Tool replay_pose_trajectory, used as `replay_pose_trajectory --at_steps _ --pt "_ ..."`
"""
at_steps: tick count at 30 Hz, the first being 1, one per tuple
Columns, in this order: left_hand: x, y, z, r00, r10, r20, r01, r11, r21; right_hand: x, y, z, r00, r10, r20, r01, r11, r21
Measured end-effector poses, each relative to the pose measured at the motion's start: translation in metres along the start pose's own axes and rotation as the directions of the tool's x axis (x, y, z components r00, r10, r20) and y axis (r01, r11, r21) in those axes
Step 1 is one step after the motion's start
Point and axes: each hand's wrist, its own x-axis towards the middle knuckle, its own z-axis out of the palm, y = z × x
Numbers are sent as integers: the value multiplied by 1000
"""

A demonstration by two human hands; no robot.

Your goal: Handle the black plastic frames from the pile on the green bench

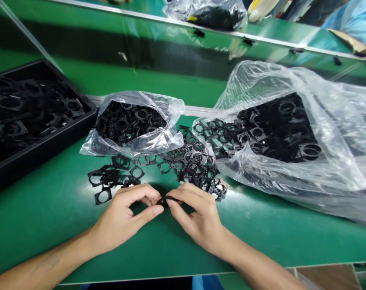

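Observation:
My left hand [127, 217] and my right hand [198, 215] meet above the green table [50, 209], both pinching one small black plastic frame part [165, 200] between thumbs and fingertips. Just beyond my hands lies a loose heap of the same black frame parts [189, 161], with a smaller scatter of them [112, 179] to the left. A small clear bag [134, 123] holds more of these parts. A large clear bag [292, 133] on the right spills parts toward the heap.
A black tray [46, 139] with black parts stands at the left. A raised green ledge with a metal strip [201, 30] runs along the back, carrying another bag of dark parts [213, 14]. Another person's hand and blue sleeve [352, 18] show at the top right.

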Motion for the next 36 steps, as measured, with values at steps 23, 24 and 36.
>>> replay_pose_trajectory --at_steps 23,24,36 --pt "-1 -3 -2 996 82 -30 -78 990 120 2 0 2 993 116 0 -115 987 110" --pt "-1 -3 -2 997 74 -33 -70 991 115 2 0 2 994 112 -6 -111 988 110" --pt "4 0 -5 990 -110 90 119 987 -109 7 -2 -2 935 306 179 -348 889 296"
